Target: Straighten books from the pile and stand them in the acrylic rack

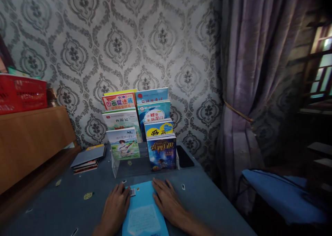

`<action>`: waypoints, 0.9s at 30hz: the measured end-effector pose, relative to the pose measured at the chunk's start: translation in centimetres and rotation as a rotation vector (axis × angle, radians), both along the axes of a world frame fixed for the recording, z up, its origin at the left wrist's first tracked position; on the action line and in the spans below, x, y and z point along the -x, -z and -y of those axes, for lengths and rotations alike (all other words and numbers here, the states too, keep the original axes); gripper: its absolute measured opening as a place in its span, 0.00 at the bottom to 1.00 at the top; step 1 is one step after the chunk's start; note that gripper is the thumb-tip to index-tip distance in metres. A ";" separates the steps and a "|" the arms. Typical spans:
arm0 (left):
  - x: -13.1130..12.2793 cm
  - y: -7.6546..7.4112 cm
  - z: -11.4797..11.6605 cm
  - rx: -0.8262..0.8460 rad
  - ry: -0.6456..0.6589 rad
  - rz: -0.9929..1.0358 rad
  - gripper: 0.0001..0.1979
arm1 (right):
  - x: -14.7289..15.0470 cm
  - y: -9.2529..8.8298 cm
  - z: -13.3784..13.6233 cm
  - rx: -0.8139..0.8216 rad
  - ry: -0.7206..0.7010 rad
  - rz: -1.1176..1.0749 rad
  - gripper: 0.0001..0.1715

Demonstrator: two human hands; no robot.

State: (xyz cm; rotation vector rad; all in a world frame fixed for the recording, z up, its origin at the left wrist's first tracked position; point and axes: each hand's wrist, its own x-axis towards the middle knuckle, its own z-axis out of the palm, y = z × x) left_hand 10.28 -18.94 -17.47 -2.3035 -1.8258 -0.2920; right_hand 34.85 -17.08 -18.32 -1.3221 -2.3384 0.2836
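Note:
A light-blue book lies flat on the dark cloth-covered table, its back cover up with a small barcode near the top left. My left hand is at the book's left edge, fingers bent and closed against its upper corner. Along the right edge rests my right hand, fingers stretched forward and thumb apart on the cover. Behind the book stands a clear acrylic tiered rack with upright books in two columns. The front books are a white-and-green one with a guitar player and a dark-blue one.
A stack of books lies at the left of the table. A black flat object sits right of the rack. A red basket stands on a wooden ledge. A purple curtain hangs at the right.

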 end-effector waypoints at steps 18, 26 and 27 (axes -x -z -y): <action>-0.4 1.9 -1.4 -0.059 0.112 0.083 0.19 | 0.1 -0.9 0.5 0.056 0.014 -0.068 0.28; -2.7 3.0 -2.1 -0.301 0.460 0.131 0.17 | 0.3 -1.1 0.3 0.065 0.033 -0.067 0.29; -2.9 3.1 -2.1 -0.331 0.484 0.140 0.17 | 0.2 -0.9 0.3 0.057 0.031 -0.068 0.28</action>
